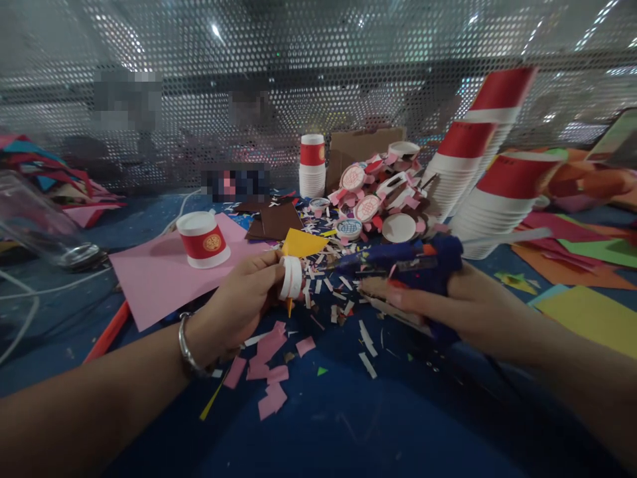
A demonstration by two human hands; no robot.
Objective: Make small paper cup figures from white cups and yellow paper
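My left hand (246, 292) pinches a small white paper ring (291, 277), which looks like a cut-off cup base. A folded yellow paper piece (304, 243) sticks out behind the ring; whether it is attached to it I cannot tell. In my right hand (472, 302) is a blue hot glue gun (445, 259), its nozzle pointing left towards the ring, a short gap apart. A translucent glue stick (507, 239) juts from the gun's rear. Below the ring, pink paper scraps (271, 345) lie on the blue table (318, 431).
A red-and-white paper cup (204, 242) stands upside down on pink paper (142, 282). Behind the gun are a heap of cut cup bases (368, 207) and leaning cup stacks (502, 196). A clear glass (44, 222) lies tilted at left. Coloured sheets (594, 318) lie right.
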